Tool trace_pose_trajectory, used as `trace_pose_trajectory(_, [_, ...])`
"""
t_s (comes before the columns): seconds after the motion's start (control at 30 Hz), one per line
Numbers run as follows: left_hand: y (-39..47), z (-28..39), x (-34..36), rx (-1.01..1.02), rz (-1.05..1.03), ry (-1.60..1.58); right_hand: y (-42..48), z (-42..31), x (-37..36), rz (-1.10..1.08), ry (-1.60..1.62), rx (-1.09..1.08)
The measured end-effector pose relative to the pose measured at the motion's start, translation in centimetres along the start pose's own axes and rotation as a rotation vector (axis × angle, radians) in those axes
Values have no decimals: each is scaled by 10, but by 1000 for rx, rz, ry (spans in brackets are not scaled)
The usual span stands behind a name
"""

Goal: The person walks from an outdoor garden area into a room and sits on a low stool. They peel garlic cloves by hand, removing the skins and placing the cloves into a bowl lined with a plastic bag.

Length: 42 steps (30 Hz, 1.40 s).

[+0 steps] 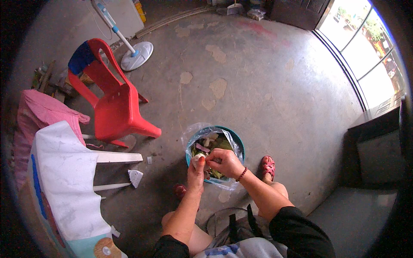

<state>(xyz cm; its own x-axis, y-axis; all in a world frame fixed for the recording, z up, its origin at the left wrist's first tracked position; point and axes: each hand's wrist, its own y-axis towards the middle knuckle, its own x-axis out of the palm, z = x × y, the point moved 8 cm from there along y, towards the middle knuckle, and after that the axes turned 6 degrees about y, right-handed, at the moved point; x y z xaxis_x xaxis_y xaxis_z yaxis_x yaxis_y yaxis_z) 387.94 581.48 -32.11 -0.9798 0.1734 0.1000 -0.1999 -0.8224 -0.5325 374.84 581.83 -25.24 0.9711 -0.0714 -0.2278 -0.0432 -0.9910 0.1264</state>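
Note:
A teal bin [244,145] lined with a clear plastic bag [231,184] stands on the floor between my feet, with leafy vegetable scraps [222,143] inside. Over its opening, my left hand [197,171] grips a small whitish object [198,158], possibly a garlic bulb; too little of it shows to be certain. Close against it is my right hand [224,163], its thumb and fingertips pinched together at the object. Whether a piece is between those fingertips is hidden. A dark red bead bracelet [241,174] circles my right wrist.
A red plastic chair [113,113] and a white fan base [137,56] stand at upper left. A table under a white cloth [64,180] is at left, beside pink fabric [48,109]. At right are a dark grey seat [355,213] and a glazed doorway [358,48].

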Motion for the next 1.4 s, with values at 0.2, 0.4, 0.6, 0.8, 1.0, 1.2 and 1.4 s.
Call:
trace_pose_trajectory(0.2, [-1,12,1,208,21,101,-4,8,1,20,80,104])
trace_pose_trajectory(0.4, [4,11,-3,418,126,26,-11,24,5,46,221,308])
trace_pose_trajectory(0.6, [8,10,-9,410,117,262,-12,25,1,29,203,334])
trace_pose_trajectory(0.8, [5,37,-4,507,101,486,-8,10,0,28,45,140])
trace_pose_trajectory(1.0, [15,11,-7,348,-40,374,-2,9,-3,-77,20,8])
trace_pose_trajectory(1.2, [5,28,18,308,-157,70,-13,32,-9,105,22,313])
trace_pose_trajectory(1.4, [11,15,7,366,-37,51,-12,32,1,81,107,380])
